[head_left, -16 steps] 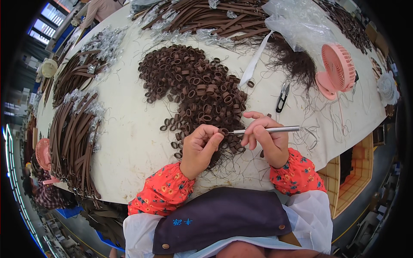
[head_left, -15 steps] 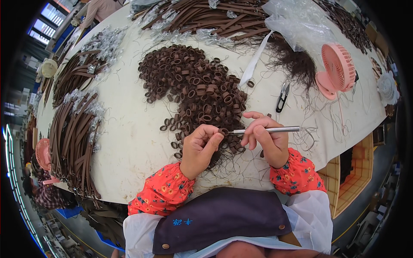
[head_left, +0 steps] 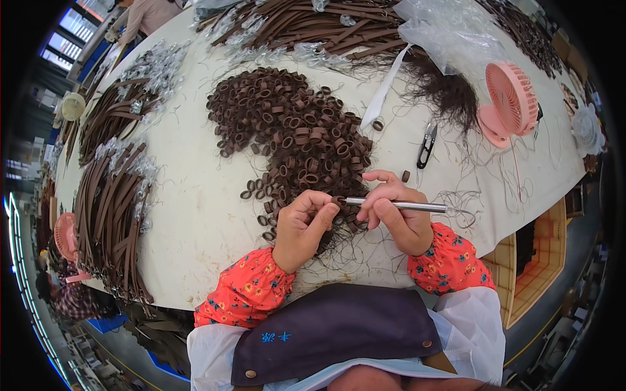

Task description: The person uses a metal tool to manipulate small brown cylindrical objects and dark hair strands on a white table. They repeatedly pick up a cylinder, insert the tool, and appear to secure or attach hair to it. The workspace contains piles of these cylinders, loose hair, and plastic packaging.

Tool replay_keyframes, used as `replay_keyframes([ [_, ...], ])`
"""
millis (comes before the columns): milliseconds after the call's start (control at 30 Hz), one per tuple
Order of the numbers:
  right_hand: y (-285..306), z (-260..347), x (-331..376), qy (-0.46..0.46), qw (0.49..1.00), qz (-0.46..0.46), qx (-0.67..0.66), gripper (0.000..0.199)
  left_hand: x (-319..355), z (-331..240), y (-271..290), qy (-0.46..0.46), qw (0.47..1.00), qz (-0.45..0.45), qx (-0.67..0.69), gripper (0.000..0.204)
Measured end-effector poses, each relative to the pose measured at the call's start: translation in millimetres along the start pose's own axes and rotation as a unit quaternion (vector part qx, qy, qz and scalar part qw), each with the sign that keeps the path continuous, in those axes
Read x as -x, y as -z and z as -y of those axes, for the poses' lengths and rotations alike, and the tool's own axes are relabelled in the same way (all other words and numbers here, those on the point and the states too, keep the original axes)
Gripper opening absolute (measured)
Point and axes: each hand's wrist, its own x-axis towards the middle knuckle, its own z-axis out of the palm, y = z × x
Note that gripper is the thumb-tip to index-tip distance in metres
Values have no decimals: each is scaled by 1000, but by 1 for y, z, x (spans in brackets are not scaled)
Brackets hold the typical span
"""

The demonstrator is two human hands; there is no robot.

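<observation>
Between thumb and fingertips my left hand (head_left: 304, 225) pinches a small brown strap loop (head_left: 338, 201). My right hand (head_left: 399, 212) grips a slim silver metal rod-shaped tool (head_left: 417, 206), and its tip meets the loop. What the tip does inside the loop is too small to make out. Just beyond both hands spreads a large heap of similar brown loops (head_left: 306, 143), with loose dark threads among and below them. One single loop (head_left: 378, 125) lies apart, to the right of the heap.
Black thread snips (head_left: 427, 146) and a pink fan (head_left: 508, 101) stand to the right. Bundles of brown straps (head_left: 114, 215) lie at the left, and more straps (head_left: 326, 29) with clear plastic (head_left: 450, 32) at the back. The pale table (head_left: 189, 195) has a curved edge.
My right hand has shifted slightly left and down, bringing the tool further toward the loop, its outer end tilting lower. My left hand stays nearly in place.
</observation>
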Motion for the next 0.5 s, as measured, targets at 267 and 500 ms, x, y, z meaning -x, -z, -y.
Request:
replay_keyframes([
  [267,4,6,-3,-20,997,-51,-62,19,-5,-4,13,-15,995,-30,-92,14],
  [500,3,5,-3,-32,994,-74,-73,21,-20,-16,23,-291,816,-85,-493,22],
])
